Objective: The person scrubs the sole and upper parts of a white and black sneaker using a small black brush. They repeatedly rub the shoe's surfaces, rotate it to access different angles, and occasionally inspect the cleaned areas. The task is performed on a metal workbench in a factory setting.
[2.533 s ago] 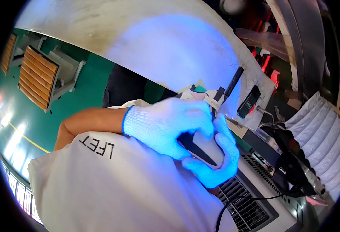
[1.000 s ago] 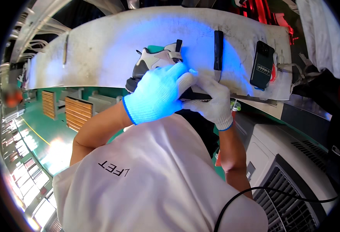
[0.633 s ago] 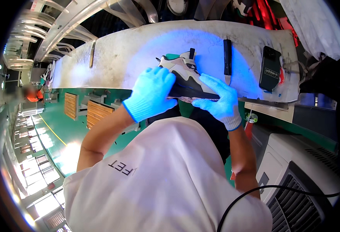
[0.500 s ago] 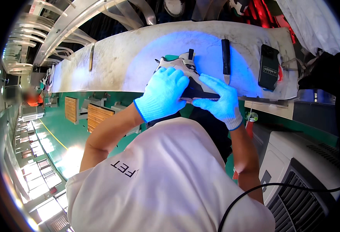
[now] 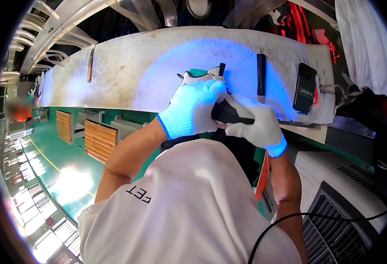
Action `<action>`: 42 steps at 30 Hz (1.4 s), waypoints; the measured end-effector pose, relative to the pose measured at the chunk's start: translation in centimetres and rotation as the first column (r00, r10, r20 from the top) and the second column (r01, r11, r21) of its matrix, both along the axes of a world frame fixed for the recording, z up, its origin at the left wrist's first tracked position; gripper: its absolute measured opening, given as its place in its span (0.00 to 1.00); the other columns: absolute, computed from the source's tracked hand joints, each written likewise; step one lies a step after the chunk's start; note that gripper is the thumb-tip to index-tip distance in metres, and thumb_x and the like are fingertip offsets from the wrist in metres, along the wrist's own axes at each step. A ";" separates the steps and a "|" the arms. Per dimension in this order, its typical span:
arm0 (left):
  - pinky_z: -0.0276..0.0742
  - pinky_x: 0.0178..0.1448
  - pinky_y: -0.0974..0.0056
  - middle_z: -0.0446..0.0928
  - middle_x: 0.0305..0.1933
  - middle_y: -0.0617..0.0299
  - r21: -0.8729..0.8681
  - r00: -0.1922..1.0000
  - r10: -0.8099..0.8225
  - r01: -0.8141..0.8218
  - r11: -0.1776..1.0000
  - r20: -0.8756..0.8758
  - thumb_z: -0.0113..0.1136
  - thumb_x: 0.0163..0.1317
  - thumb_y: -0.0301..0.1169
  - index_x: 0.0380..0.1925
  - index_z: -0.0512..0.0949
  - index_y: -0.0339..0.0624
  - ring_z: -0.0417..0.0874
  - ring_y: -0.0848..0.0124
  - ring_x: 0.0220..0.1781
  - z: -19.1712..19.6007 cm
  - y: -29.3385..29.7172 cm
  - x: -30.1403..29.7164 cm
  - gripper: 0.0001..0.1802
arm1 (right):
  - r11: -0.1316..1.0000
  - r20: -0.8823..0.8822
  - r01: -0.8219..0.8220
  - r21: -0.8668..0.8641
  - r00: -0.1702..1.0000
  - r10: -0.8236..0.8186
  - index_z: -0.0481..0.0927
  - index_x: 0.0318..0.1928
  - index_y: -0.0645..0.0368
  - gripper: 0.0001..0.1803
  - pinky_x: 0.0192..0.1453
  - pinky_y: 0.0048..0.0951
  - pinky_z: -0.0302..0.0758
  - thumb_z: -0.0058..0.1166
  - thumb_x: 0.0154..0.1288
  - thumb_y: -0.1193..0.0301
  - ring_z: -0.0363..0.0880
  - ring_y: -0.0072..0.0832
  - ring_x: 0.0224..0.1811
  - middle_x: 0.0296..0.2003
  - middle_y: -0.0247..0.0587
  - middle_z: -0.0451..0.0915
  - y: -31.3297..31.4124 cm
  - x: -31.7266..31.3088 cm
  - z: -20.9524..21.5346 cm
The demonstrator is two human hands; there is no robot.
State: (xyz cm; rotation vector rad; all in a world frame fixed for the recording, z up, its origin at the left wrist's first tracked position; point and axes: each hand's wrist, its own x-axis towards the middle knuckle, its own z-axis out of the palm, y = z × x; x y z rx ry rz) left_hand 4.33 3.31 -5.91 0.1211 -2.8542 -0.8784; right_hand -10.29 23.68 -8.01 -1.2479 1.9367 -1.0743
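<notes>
A pale and black sneaker [image 5: 227, 111] with a teal lining lies at the near edge of the worktable [image 5: 167, 50], partly hidden by both hands. My left hand [image 5: 194, 106], in a white knit glove lit blue, wraps over the sneaker's side, its fingers near the laces. Around the black front end is my right hand [image 5: 257, 124], also gloved, with its thumb underneath and its fingers over the top. Beyond the right hand, a knife with a black handle [image 5: 261, 75] rests on the table; its blade is mostly hidden.
A dark phone [image 5: 304, 88] lies on the table's right. A thin wooden-handled tool [image 5: 90, 65] lies at the left. Slatted wooden seats [image 5: 100, 140] stand below the table's left part. A grey machine [image 5: 334, 176] and a black cable [image 5: 325, 214] are at my right.
The sneaker's front end has come toward me and tilted, with both hands still on it. My right hand has moved nearer, mostly out of the blue light. The whole view has shifted slightly.
</notes>
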 end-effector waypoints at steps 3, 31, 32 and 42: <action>0.84 0.48 0.48 0.83 0.45 0.59 -0.034 0.994 -0.025 0.029 0.999 0.106 0.88 0.40 0.41 0.44 0.78 0.49 0.88 0.52 0.48 0.2 -0.6 -0.4 0.33 | 0.992 -0.026 0.035 0.121 0.999 -0.032 0.87 0.68 0.57 0.38 0.57 0.47 0.86 0.77 0.65 0.48 0.92 0.55 0.53 0.51 0.60 0.91 -2.2 0.8 0.5; 0.90 0.61 0.50 0.91 0.60 0.46 -0.024 0.994 -0.103 0.104 0.994 0.038 0.90 0.45 0.48 0.69 0.86 0.47 0.95 0.46 0.55 9.4 -7.5 4.1 0.47 | 0.709 0.849 0.645 -0.286 0.514 -0.126 0.91 0.54 0.65 0.34 0.63 0.38 0.81 0.49 0.91 0.44 0.87 0.31 0.50 0.49 0.44 0.91 -10.1 -3.4 -12.3; 0.90 0.61 0.49 0.92 0.59 0.46 -0.042 0.995 -0.081 0.084 0.996 0.060 0.89 0.45 0.50 0.67 0.87 0.46 0.95 0.46 0.54 10.1 -6.2 3.3 0.46 | 0.690 0.893 0.661 -0.294 0.447 -0.047 0.89 0.58 0.63 0.33 0.65 0.37 0.80 0.48 0.91 0.44 0.86 0.32 0.53 0.52 0.44 0.90 -10.1 -3.9 -14.4; 0.90 0.56 0.50 0.94 0.52 0.49 -0.082 0.986 -0.012 0.026 0.996 0.169 0.89 0.48 0.51 0.64 0.88 0.48 0.95 0.46 0.48 12.3 -3.3 -0.1 0.42 | 0.681 0.614 0.454 -0.575 0.789 -0.007 0.66 0.86 0.61 0.46 0.90 0.48 0.64 0.53 0.85 0.39 0.72 0.44 0.83 0.79 0.51 0.75 -4.3 -1.5 -0.6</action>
